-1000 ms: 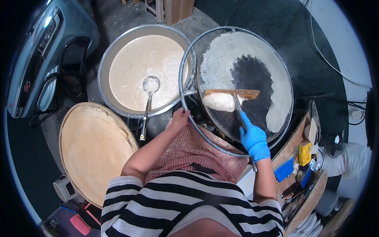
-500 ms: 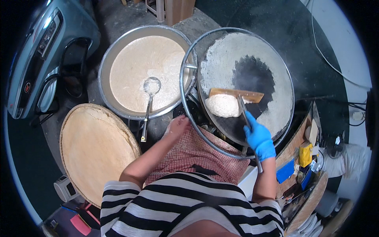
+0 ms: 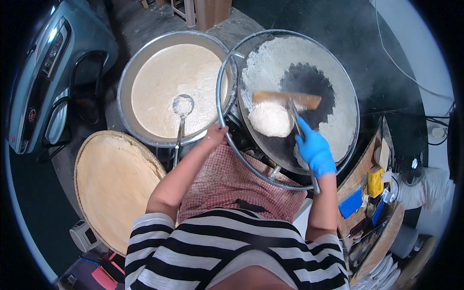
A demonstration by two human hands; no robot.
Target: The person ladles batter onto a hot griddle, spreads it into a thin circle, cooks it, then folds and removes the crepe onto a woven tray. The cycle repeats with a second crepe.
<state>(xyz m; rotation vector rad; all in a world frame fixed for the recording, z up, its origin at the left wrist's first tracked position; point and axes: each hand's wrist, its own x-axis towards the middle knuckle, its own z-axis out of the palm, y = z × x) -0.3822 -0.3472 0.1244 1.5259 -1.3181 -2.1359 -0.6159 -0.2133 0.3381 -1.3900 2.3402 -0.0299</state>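
My right hand, in a blue glove, is closed round the metal handle of a spreader with a wide wooden blade. The blade stands over the round griddle, just beyond a pale mound of batter. A thin whitish layer covers much of the griddle, with a dark bare patch in the middle. My bare left hand is at the metal ring around the griddle, its fingers curled on it. Left of the ring is a large metal basin of batter, with a ladle resting in it.
A round tray holds a stack of thin pale pancakes at the lower left. Beyond it stands a grey-blue vehicle. Cluttered boards on the right carry a yellow box and a blue item. Steam hangs over the griddle.
My left hand has moved up to the metal ring. The spreader has shifted away from me, and its blade is now blurred. The batter mound looks slightly more spread.
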